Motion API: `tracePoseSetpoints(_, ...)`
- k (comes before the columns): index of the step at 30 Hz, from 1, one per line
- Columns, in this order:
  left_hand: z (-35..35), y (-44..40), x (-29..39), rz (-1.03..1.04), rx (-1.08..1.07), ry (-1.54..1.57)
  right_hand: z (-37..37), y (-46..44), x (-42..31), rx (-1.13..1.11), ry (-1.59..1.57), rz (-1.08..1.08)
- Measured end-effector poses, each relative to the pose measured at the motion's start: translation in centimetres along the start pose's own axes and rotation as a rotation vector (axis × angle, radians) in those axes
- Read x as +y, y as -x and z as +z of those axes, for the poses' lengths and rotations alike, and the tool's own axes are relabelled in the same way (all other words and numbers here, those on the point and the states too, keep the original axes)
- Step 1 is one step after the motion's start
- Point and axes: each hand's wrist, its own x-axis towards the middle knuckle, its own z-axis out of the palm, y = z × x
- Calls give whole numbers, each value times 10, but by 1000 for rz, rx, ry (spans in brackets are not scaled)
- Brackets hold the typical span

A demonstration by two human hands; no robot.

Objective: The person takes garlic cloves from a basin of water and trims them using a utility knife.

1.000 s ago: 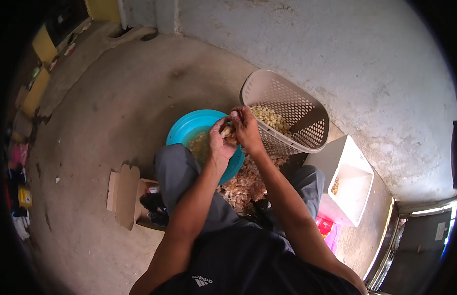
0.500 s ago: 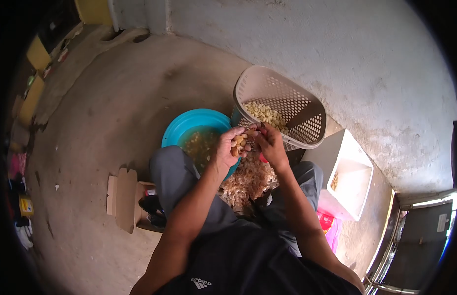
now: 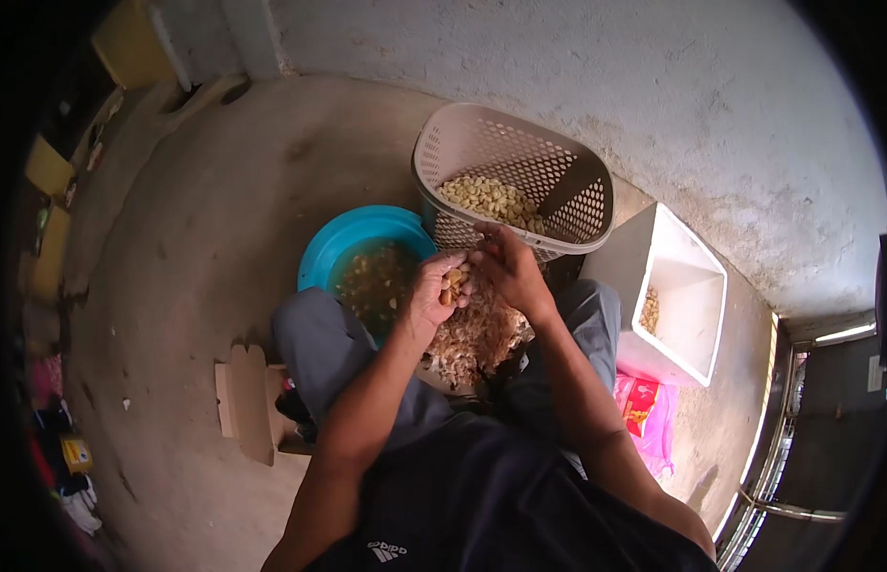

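Note:
Cupped around several tan, nut-like seeds (image 3: 454,284), my left hand (image 3: 427,297) is closed in front of my knees. My right hand (image 3: 517,276) is beside it, with thumb and finger pinched close to the left fingertips; whatever they hold is hidden. Below both hands lies a heap of brown peelings (image 3: 472,338). A blue basin (image 3: 319,250) of cloudy water with seeds in it stands left of my hands. Just beyond them is a beige plastic basket (image 3: 582,157) with pale peeled seeds (image 3: 496,200) at its bottom.
A white foam box (image 3: 690,286) tilts on its side at right, some seeds inside. Near it lie a red packet (image 3: 640,402) and a pink bag (image 3: 656,443). An open cardboard box (image 3: 248,405) is left of my knee. A wall (image 3: 672,86) rises behind the basket.
The view has shifted slightly. My right hand has changed its finger pose beside the left hand, with its index finger raised. My left hand still holds the seeds.

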Motion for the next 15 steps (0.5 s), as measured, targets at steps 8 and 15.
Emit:
tracePoseSetpoints(8, 5, 2, 7, -5, 36, -89, -29, 16, 28, -81, 130, 152)
tracePoseSetpoints(15, 5, 1, 2, -38, 3, -139, -26, 17, 34, -55, 392, -13)
